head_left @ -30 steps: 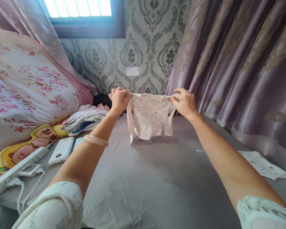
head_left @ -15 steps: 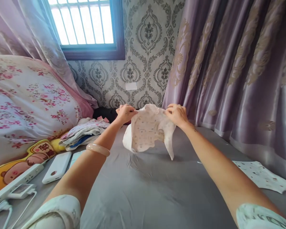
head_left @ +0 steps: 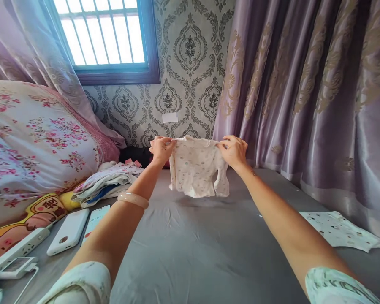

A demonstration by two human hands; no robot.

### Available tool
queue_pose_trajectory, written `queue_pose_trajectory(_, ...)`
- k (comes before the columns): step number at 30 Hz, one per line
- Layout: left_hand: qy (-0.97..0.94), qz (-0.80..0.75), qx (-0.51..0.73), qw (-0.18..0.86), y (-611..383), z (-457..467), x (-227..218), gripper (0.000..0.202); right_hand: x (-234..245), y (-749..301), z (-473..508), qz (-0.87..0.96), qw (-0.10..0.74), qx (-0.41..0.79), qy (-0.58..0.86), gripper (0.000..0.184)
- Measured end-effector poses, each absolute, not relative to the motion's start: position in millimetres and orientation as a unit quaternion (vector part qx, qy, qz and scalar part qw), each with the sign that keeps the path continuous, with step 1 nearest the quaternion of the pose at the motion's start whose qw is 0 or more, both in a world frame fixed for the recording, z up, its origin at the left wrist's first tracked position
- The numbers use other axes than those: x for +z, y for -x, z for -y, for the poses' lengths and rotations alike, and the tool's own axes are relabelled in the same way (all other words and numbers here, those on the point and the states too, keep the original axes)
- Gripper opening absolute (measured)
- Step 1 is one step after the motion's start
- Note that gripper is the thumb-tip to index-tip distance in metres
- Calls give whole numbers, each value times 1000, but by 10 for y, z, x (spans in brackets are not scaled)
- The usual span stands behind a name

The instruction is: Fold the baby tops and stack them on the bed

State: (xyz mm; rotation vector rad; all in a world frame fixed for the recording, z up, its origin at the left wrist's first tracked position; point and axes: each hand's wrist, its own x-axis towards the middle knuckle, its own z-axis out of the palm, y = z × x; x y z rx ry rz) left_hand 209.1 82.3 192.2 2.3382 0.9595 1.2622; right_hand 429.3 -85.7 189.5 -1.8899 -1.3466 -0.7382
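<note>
A small white long-sleeved baby shirt (head_left: 194,169) with a fine print hangs in the air over the grey bed sheet (head_left: 183,249). My left hand (head_left: 162,150) pinches its left shoulder, and my right hand (head_left: 233,151) pinches the right shoulder. The collar edge stretches between the two hands. One sleeve drops below my right hand; the other hangs along the left side of the shirt. A bangle circles my left forearm.
Folded clothes (head_left: 106,183) lie left, beside a floral quilt (head_left: 44,139). Nearer are a white power bank (head_left: 68,232), a phone (head_left: 96,219) and a power strip (head_left: 17,252). Another printed white garment (head_left: 340,230) lies flat at right. Curtains (head_left: 291,84) and a patterned wall stand behind.
The shirt swung and billowed before; now it hangs flatter and straighter, its sleeve lower edge drawn up. Both hands keep their hold. The view has shifted slightly.
</note>
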Motion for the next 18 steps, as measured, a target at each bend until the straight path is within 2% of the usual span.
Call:
queue_pose_trajectory(7,-777,-389,466,167,-2114,-795,1878,21,1898,-4321,811,495,372,-303,724,22)
queue_pose_trajectory(13,-754,-402,485,186,-2080,-772,1881,22,1852,-4334,824,495,388,-255,735,16)
queue_pose_trajectory(15,-763,-369,475,236,-1981,-760,1920,25,1908,-4375,912,529,411,-176,722,15)
queue_pose_trajectory(18,-792,-238,367,426,-1815,-754,1988,38,2049,-4451,1050,624,436,61,645,27)
